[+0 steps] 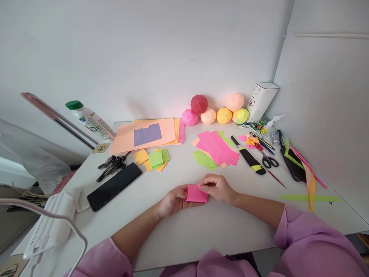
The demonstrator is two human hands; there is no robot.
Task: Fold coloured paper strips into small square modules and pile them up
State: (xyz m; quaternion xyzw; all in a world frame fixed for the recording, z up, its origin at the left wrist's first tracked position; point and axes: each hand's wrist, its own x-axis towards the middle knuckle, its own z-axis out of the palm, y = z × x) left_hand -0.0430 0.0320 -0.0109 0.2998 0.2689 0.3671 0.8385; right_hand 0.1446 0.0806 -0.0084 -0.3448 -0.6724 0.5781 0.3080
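A small pink piece of paper with a folded edge is held between my hands above the front middle of the table. My left hand grips its left side, thumb on top and fingers running underneath. The thumb and fingers of my right hand pinch its upper right edge. Beyond my hands lies a loose pile of pink, green and peach paper pieces. Small green and orange paper squares sit to the left of that pile.
Left: a black phone, keys, a white power strip and a green-capped bottle. Right: a utility knife, scissors, a glue bottle and paper strips. Faceted paper balls stand by the wall, beside large paper sheets.
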